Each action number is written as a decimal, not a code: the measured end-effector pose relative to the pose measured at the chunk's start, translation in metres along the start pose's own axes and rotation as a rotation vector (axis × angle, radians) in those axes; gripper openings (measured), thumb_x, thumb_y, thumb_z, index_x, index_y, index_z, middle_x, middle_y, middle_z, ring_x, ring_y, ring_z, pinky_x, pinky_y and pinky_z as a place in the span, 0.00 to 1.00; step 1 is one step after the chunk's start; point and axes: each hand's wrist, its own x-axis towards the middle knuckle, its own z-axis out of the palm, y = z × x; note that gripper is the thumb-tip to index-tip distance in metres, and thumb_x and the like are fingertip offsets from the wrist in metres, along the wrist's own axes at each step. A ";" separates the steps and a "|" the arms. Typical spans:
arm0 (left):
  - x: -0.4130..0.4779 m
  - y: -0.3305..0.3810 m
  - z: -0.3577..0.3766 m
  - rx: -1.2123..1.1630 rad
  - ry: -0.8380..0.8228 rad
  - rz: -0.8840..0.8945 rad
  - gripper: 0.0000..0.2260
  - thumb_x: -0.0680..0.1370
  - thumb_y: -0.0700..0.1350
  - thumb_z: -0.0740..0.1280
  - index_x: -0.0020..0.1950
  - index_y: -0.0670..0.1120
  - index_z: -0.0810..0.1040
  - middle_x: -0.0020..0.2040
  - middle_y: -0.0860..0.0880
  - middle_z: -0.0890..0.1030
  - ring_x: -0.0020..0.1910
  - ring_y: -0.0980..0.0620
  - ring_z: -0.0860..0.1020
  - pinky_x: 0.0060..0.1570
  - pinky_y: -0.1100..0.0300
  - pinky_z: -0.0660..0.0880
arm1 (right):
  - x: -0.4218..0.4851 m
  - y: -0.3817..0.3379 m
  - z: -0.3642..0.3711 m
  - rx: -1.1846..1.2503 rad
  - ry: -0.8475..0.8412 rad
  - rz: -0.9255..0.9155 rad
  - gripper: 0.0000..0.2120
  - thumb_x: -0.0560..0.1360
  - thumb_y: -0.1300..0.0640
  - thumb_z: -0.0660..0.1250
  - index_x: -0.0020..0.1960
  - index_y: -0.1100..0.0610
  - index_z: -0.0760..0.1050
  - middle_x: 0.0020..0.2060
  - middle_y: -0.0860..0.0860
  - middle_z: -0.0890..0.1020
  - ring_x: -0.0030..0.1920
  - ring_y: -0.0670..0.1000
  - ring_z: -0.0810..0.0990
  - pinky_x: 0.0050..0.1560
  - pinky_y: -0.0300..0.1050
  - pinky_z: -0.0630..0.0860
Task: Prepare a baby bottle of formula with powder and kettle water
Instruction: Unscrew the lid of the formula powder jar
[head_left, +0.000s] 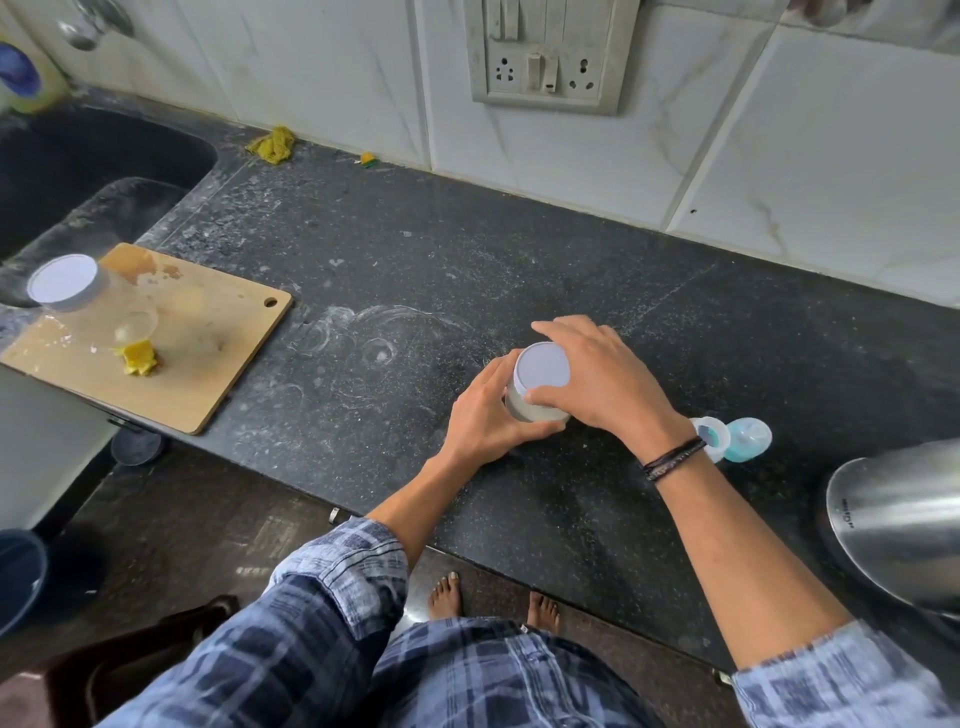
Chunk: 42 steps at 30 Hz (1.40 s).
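Note:
A small clear jar of white powder (519, 404) with a pale lid (543, 365) stands on the dark counter (415, 260). My left hand (483, 415) wraps the jar's body from the left. My right hand (602, 379) grips the lid's rim from the right. Behind my right wrist lies a baby bottle (714, 439) with a blue cap (748, 439), partly hidden by the wrist. A steel kettle (898, 519) stands at the right edge.
A wooden cutting board (208, 353) at the left holds a second lidded jar (65, 283), a clear lid and a yellow scrap (139, 357). A sink (78, 171) lies at far left. A wall socket (545, 62) sits above. My bare feet stand on the floor below.

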 end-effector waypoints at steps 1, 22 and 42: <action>0.000 0.000 0.000 0.002 0.000 -0.001 0.42 0.65 0.67 0.81 0.75 0.59 0.70 0.67 0.61 0.76 0.65 0.57 0.76 0.62 0.48 0.78 | 0.000 -0.001 0.002 -0.001 0.003 0.002 0.39 0.76 0.48 0.76 0.81 0.47 0.63 0.77 0.48 0.70 0.73 0.56 0.69 0.69 0.53 0.71; -0.002 0.004 -0.002 0.008 -0.007 -0.011 0.43 0.64 0.67 0.79 0.75 0.57 0.70 0.67 0.60 0.76 0.63 0.58 0.76 0.62 0.50 0.77 | 0.000 -0.001 0.006 0.049 -0.060 -0.016 0.36 0.76 0.54 0.75 0.80 0.46 0.65 0.77 0.44 0.70 0.73 0.56 0.69 0.69 0.50 0.69; -0.002 0.006 -0.002 0.024 -0.015 -0.014 0.44 0.64 0.70 0.76 0.76 0.57 0.69 0.68 0.59 0.75 0.64 0.56 0.77 0.62 0.49 0.77 | 0.004 0.003 0.003 0.116 -0.141 -0.052 0.39 0.74 0.63 0.73 0.80 0.45 0.65 0.78 0.44 0.67 0.76 0.55 0.65 0.71 0.49 0.67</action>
